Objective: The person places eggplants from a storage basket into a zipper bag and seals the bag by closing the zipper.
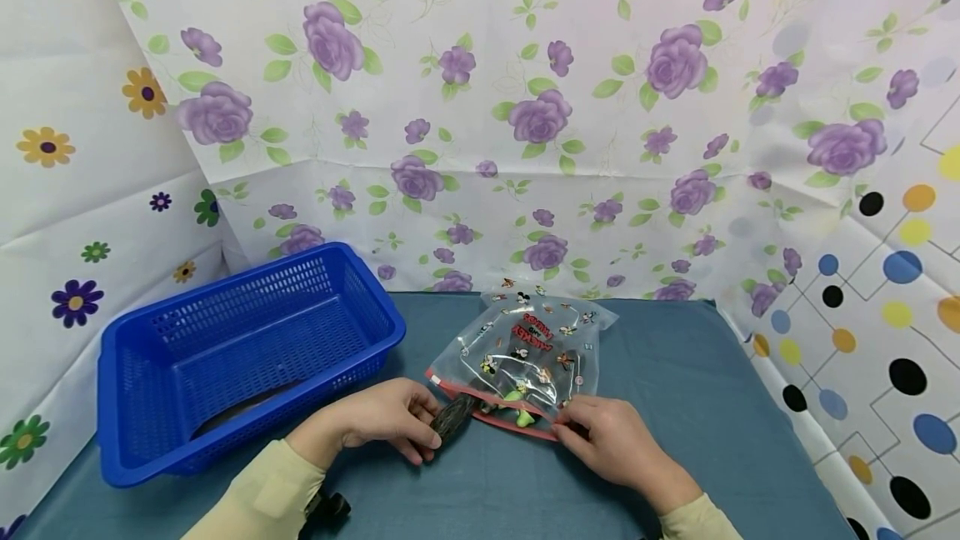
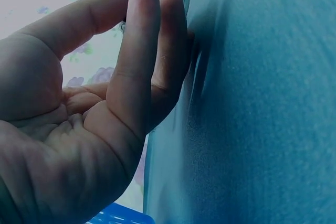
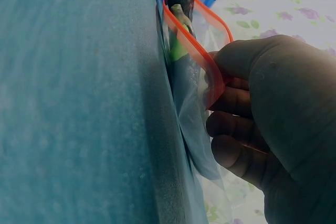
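Note:
A clear zip bag [image 1: 558, 340] with cartoon prints and a red zip edge lies on the table, its mouth towards me. My left hand [image 1: 393, 419] pinches a dark, rough-skinned, long object [image 1: 453, 419] between thumb and fingers at the left part of the mouth; its far end reaches the opening. In the left wrist view the fingers mostly hide it. My right hand [image 1: 609, 438] pinches the red zip edge [image 3: 210, 74] at the right corner, and the mouth gapes. A bright green object [image 1: 524, 418] with a brownish part shows in the opening.
A blue perforated basket [image 1: 255, 294] stands at the left, with a long dark thing [image 1: 243, 411] in it along the near side. A small black item [image 1: 330, 508] is by the left sleeve. Flowered sheets [image 1: 480, 132] rise behind the blue-green tablecloth [image 1: 675, 373].

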Demonstrator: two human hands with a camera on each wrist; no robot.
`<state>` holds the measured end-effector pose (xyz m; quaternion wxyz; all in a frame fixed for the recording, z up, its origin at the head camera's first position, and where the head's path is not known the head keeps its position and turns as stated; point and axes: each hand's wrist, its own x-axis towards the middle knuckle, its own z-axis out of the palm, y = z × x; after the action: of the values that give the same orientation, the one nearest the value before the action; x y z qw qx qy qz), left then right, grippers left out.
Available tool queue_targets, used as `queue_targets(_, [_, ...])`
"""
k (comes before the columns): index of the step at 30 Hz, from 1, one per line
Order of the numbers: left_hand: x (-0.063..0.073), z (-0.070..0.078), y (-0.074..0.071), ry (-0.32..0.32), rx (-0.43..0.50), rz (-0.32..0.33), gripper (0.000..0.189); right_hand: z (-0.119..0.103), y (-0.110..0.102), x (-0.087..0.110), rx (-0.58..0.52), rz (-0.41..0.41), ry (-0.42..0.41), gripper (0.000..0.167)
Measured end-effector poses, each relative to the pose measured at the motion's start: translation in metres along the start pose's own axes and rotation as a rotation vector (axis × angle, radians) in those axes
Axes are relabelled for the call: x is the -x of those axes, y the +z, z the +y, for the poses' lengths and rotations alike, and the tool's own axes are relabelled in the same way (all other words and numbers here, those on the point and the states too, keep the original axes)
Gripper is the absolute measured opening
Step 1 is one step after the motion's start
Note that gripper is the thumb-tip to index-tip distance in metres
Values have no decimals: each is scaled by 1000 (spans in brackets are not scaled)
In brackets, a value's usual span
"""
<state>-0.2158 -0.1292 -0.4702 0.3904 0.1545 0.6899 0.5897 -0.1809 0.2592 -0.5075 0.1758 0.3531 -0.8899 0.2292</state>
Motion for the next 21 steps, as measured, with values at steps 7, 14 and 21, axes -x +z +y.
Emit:
queue_targets(7, [-2, 0, 2, 5, 17, 36, 51, 0, -1, 0, -10, -10, 9, 16])
queue_targets(14, [-2, -1, 3, 5, 14, 57, 60, 0, 0, 0, -15, -9, 10, 17])
queue_targets(21, [-3, -2, 4, 1, -9, 56, 46, 0, 0, 1, -15, -13, 22, 16])
